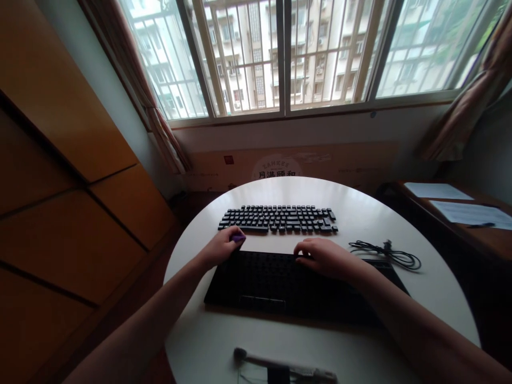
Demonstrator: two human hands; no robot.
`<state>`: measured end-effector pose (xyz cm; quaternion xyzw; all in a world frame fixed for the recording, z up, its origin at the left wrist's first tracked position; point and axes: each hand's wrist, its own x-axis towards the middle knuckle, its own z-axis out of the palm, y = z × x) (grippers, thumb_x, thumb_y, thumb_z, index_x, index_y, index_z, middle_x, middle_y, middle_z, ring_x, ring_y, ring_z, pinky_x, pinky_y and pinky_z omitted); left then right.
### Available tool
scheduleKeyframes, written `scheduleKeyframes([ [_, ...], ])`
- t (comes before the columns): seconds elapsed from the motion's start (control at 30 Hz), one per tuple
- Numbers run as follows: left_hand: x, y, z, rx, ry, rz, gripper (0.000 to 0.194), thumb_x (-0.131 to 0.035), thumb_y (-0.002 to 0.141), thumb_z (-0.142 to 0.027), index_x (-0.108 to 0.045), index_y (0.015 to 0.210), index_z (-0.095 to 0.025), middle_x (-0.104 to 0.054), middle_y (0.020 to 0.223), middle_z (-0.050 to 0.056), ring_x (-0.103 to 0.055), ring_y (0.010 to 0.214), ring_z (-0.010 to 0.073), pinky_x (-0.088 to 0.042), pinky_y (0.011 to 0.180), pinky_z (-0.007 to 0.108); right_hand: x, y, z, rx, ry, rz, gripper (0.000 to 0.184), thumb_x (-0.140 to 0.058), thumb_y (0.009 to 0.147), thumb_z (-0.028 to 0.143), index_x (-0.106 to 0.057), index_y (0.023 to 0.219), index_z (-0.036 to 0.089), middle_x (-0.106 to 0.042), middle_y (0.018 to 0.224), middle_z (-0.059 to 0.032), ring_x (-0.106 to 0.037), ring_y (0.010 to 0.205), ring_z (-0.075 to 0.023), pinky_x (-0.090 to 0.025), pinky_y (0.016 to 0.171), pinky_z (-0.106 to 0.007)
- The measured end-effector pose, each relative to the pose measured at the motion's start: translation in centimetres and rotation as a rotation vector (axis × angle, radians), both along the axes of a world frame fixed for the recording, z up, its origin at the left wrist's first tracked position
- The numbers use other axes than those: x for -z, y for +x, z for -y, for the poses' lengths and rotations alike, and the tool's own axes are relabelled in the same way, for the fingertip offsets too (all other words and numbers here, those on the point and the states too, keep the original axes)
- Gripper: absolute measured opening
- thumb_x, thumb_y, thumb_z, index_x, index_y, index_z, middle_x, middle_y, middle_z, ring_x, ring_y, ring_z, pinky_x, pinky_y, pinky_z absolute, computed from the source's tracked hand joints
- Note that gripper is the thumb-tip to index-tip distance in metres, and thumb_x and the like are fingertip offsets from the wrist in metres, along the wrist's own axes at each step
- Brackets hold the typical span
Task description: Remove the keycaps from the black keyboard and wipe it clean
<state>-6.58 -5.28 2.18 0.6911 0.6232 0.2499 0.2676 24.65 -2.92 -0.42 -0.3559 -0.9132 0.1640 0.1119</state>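
Note:
A black keyboard base (256, 282) with its keycaps off lies across the near half of the white round table (192, 330). My left hand (224, 245) is closed on a small purple piece of cloth (237, 238), just beyond the base's far left corner. At the middle of the base's far edge, my right hand (322, 257) has its fingers bent over that edge and the thumb on the near side. Loose black keycaps (280, 218) are laid out in keyboard order beyond both hands.
A coiled black cable (394, 255) lies on the right of the table. A brush (280, 364) is by the near edge, partly out of frame. Papers (472, 213) and a pen (481, 225) rest on a brown table at right. A barred window (284, 53) is behind.

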Motion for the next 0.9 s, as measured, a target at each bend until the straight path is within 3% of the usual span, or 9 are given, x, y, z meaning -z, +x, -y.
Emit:
scheduleKeyframes([
  [0.1, -1.8, -1.6, 0.5, -0.140, 0.112, 0.233, 0.038, -0.057, 0.078, -0.056, -0.057, 0.086, -0.018, -0.059, 0.073, 0.000, -0.056, 0.066, 0.0162, -0.046, 0.057, 0.025, 0.4, 0.1, -0.3, -0.019, -0.008, -0.010, 0.022, -0.058, 0.089, 0.029, -0.071, 0.106, 0.023, -0.073, 0.100, -0.0077, -0.066, 0.089, -0.0248, -0.048, 0.075, -0.032],
  [0.2, -3.7, -3.3, 1.6, -0.207, 0.164, 0.324, 0.044, -0.063, 0.075, -0.060, -0.056, 0.079, -0.018, -0.054, 0.068, -0.001, -0.052, 0.061, 0.0133, -0.045, 0.054, 0.024, 0.7, 0.2, -0.5, -0.027, -0.013, -0.020, 0.021, -0.059, 0.089, 0.029, -0.071, 0.105, 0.023, -0.073, 0.098, -0.0071, -0.066, 0.087, -0.0243, -0.048, 0.075, -0.032],
  [0.37, -4.8, -4.8, 4.3, -0.182, -0.076, 0.386, 0.032, -0.056, 0.077, -0.049, -0.057, 0.084, -0.018, -0.056, 0.067, 0.000, -0.057, 0.061, 0.0166, -0.053, 0.056, 0.030, 0.6, 0.2, -0.4, -0.031, -0.019, -0.012, 0.021, -0.058, 0.090, 0.029, -0.071, 0.105, 0.023, -0.073, 0.098, -0.0073, -0.066, 0.087, -0.0244, -0.048, 0.076, -0.033],
  [0.43, -4.5, -5.2, 5.0, -0.183, -0.130, 0.304, 0.024, -0.051, 0.075, -0.041, -0.056, 0.084, -0.019, -0.059, 0.069, 0.001, -0.060, 0.065, 0.0191, -0.053, 0.059, 0.032, 0.4, 0.2, -0.2, -0.031, -0.024, -0.006, 0.021, -0.057, 0.090, 0.029, -0.071, 0.104, 0.023, -0.073, 0.099, -0.0078, -0.066, 0.088, -0.0247, -0.048, 0.076, -0.033],
  [0.5, -4.0, -5.4, 5.5, -0.214, -0.120, 0.069, 0.019, -0.051, 0.073, -0.035, -0.057, 0.083, -0.020, -0.062, 0.073, 0.003, -0.061, 0.069, 0.0213, -0.052, 0.061, 0.032, 0.3, 0.3, -0.1, -0.026, -0.028, 0.000, 0.021, -0.056, 0.090, 0.029, -0.072, 0.104, 0.023, -0.073, 0.101, -0.0080, -0.066, 0.089, -0.0252, -0.048, 0.077, -0.034],
  [0.63, -2.6, -5.1, 6.3, -0.379, 0.039, -0.426, 0.021, -0.053, 0.076, -0.026, -0.060, 0.095, -0.021, -0.068, 0.089, 0.007, -0.064, 0.081, 0.0263, -0.048, 0.069, 0.035, 0.2, 0.4, -0.1, -0.020, -0.034, 0.002, 0.021, -0.057, 0.090, 0.028, -0.072, 0.104, 0.023, -0.073, 0.101, -0.0079, -0.066, 0.090, -0.0255, -0.048, 0.078, -0.034],
  [0.7, -1.6, -4.4, 6.8, -0.400, 0.106, -0.479, 0.024, -0.051, 0.078, -0.022, -0.062, 0.100, -0.021, -0.070, 0.097, 0.008, -0.064, 0.088, 0.0272, -0.047, 0.075, 0.036, 0.2, 0.4, -0.1, -0.024, -0.038, 0.000, 0.022, -0.057, 0.090, 0.028, -0.072, 0.104, 0.023, -0.072, 0.100, -0.0079, -0.065, 0.089, -0.0251, -0.048, 0.077, -0.034],
  [0.83, 1.0, -2.4, 8.0, -0.228, 0.161, -0.378, 0.025, -0.050, 0.080, -0.017, -0.067, 0.098, -0.021, -0.071, 0.105, 0.006, -0.064, 0.098, 0.0242, -0.046, 0.090, 0.033, 0.2, 0.4, -0.1, -0.020, -0.047, 0.009, 0.022, -0.056, 0.090, 0.030, -0.071, 0.105, 0.023, -0.072, 0.098, -0.0075, -0.065, 0.087, -0.0244, -0.047, 0.076, -0.033],
  [0.9, 2.0, -1.9, 8.5, -0.225, 0.196, -0.382, 0.027, -0.050, 0.080, -0.014, -0.068, 0.099, -0.021, -0.071, 0.106, 0.005, -0.064, 0.099, 0.0234, -0.046, 0.091, 0.033, 0.2, 0.4, -0.1, -0.025, -0.051, 0.008, 0.023, -0.056, 0.091, 0.031, -0.071, 0.106, 0.022, -0.072, 0.098, -0.0074, -0.065, 0.087, -0.0242, -0.047, 0.076, -0.034],
])
